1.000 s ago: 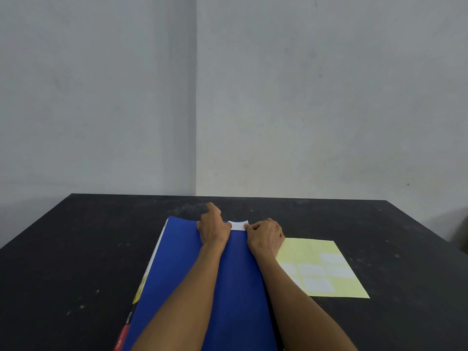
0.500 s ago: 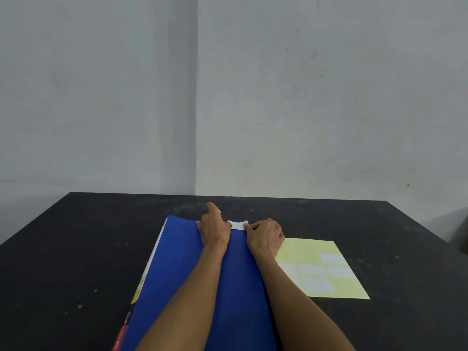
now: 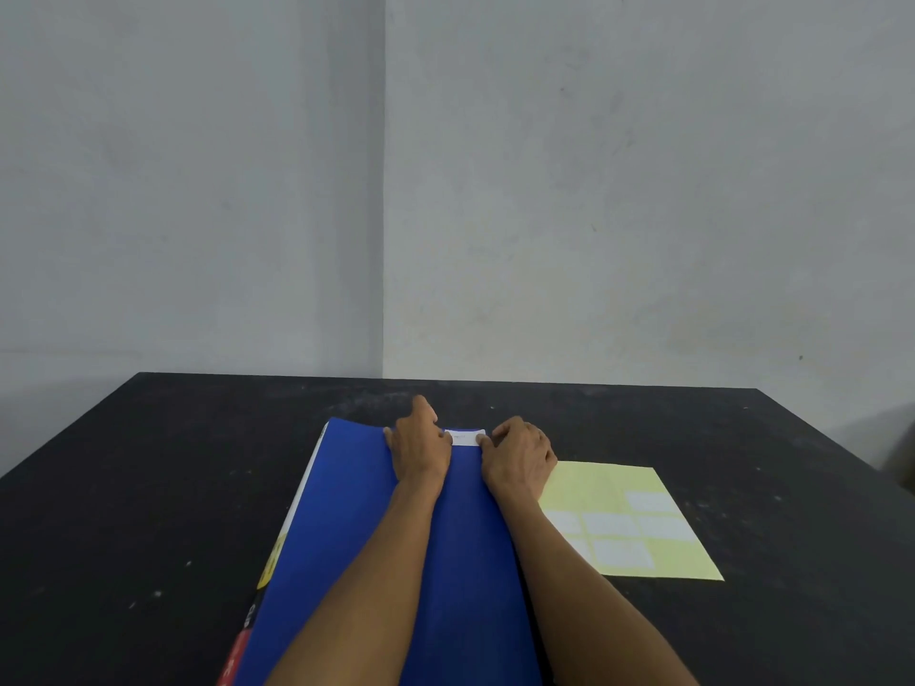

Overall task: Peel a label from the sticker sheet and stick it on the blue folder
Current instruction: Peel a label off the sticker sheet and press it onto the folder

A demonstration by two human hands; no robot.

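The blue folder [image 3: 346, 512] lies flat on the black table, long side running away from me. A small white label [image 3: 465, 437] sits at the folder's far edge. My left hand [image 3: 418, 450] rests on the folder with its thumb on the label's left end and its index finger stretched forward. My right hand [image 3: 520, 458] has curled fingers, its thumb and fingertips on the label's right end. The yellow sticker sheet [image 3: 629, 487] lies to the right of the folder, with several white labels on its near half.
The black table [image 3: 148, 487] ends at a back edge close to a grey wall corner. A book or pad with a white, yellow and red edge [image 3: 271, 566] shows under the folder's left side. My forearms cover the folder's middle.
Both hands stay at the label's ends almost unmoved. The label, slightly bowed between them before, now looks flatter against the folder.
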